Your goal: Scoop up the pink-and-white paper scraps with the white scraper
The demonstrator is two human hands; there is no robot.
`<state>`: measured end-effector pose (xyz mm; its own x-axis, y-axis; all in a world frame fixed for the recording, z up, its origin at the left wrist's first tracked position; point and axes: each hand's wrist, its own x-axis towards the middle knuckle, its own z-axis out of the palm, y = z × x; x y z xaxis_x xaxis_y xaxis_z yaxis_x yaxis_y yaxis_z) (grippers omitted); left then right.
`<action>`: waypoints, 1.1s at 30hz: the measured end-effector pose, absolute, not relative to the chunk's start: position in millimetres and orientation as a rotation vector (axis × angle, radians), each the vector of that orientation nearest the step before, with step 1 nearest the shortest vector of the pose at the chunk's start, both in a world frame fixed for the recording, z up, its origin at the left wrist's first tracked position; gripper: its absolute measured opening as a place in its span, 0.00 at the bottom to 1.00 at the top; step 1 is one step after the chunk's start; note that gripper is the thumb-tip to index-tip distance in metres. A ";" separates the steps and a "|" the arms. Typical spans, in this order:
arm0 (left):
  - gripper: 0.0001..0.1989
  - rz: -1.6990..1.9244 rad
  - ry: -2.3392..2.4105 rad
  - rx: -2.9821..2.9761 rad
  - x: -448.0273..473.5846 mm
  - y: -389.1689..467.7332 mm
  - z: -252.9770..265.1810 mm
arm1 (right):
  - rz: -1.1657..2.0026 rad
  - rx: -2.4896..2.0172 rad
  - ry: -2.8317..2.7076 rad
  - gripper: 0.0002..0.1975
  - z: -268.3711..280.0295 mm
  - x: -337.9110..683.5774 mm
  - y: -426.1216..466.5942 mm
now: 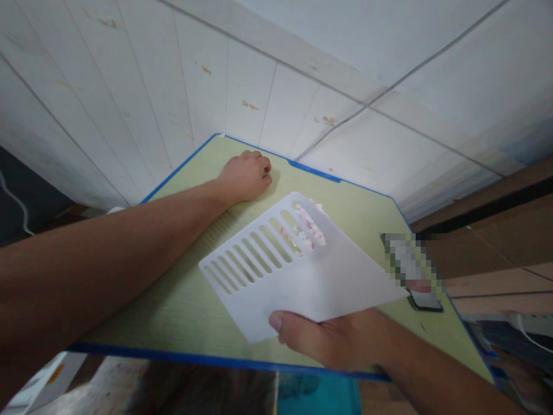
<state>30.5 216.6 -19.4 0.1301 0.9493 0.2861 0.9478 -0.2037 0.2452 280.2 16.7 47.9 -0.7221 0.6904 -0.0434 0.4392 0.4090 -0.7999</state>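
My right hand (349,340) grips the near edge of a flat white plastic panel (328,271), its thumb lying on top. A row of long slots runs along the panel's far left side, and it is tilted above the table. Small white and pink scraps (309,225) show at the slots and past the far edge; whether they lie on the panel or beneath it I cannot tell. My left hand (247,176) rests on the tabletop beyond the panel, fingers curled in. Whatever it may hold is hidden.
The pale green table (173,305) has blue edging and stands against a white panelled wall (242,75). A phone-like object (425,300), partly blurred out, lies at the right. A grey cable (401,80) runs down the wall. Something turquoise (319,395) is below the front edge.
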 end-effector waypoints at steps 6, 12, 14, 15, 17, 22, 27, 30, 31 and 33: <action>0.22 0.597 1.973 2.351 30.0 216.0 -18.2 | 1.277 -0.978 -2.296 0.06 48.2 279.8 15.9; 0.22 0.587 1.973 2.365 29.7 215.4 -18.3 | 1.445 -0.942 -2.229 0.05 46.5 278.3 14.1; 0.22 0.586 1.973 2.363 30.2 214.5 -17.3 | 1.482 -0.954 -2.193 0.05 45.6 277.4 12.8; 0.22 0.591 1.974 2.359 30.4 214.1 -16.8 | 1.496 -0.954 -2.196 0.05 44.6 277.9 12.2; 0.22 0.598 1.972 2.349 30.7 213.4 -15.7 | 1.531 -0.944 -2.196 0.06 41.1 281.8 11.8; 0.22 0.585 1.942 2.366 29.3 212.6 -14.7 | 1.265 -1.144 -1.905 0.16 29.7 304.5 29.3; 0.22 0.628 1.933 2.397 25.4 215.2 -17.7 | 0.804 -1.208 -1.653 0.19 29.8 315.2 66.3; 0.22 0.627 1.932 2.425 24.5 217.4 -19.1 | 0.793 -1.257 -1.663 0.21 31.3 315.7 76.9; 0.22 0.624 1.937 2.430 24.7 217.8 -19.3 | 0.801 -1.272 -1.675 0.21 31.4 315.7 77.7; 0.23 0.612 1.951 2.433 25.4 217.8 -19.2 | 0.813 -1.292 -1.693 0.20 31.0 315.9 76.9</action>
